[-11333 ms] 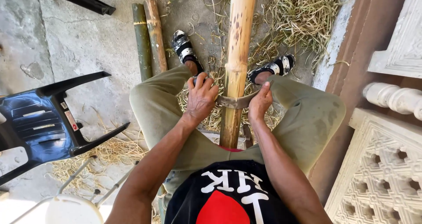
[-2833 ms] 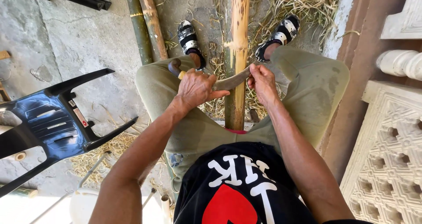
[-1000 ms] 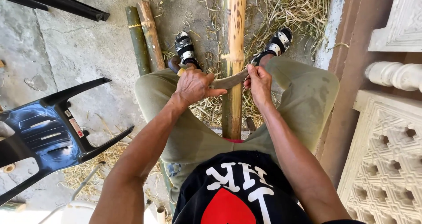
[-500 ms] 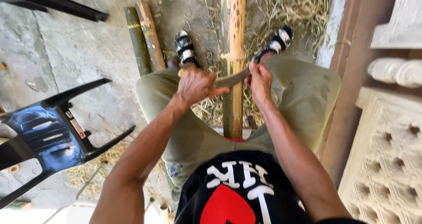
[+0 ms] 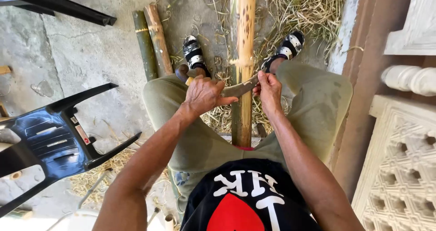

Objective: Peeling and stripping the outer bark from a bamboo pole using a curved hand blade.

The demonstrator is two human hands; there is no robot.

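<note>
While the person is sitting with knees spread, a long yellow bamboo pole (image 5: 243, 54) is lying lengthwise between the legs, running from the lap away toward the far edge of the concrete floor (image 5: 86, 54). The left hand (image 5: 204, 95) is curling tightly around the pale wooden handle of a curved knife (image 5: 238, 88), fingers wrapped nearly shut, thumb stretching along toward the blade. The right hand (image 5: 269, 88) is pinching the far end of that blade between thumb and bent fingers, so it is closing narrowly on the metal rather than gripping with a full fist. The blade is lying crosswise over the bamboo pole, just beneath a raised node ring, and appears to be touching its surface. Both forearms are reaching forward from a black shirt with a red and white print.

Two sandalled feet are resting on the ground either side of the pole, the left sandal (image 5: 194, 54) beside a pair of shorter bamboo pieces (image 5: 152, 42), one green and one brownish, lying side by side. Dry straw shavings (image 5: 309, 8) are lying scattered around the feet. An overturned dark plastic chair (image 5: 50, 140) is lying near the left edge, well apart from the hands. A white carved lattice panel (image 5: 399, 167) is standing along the right edge.
</note>
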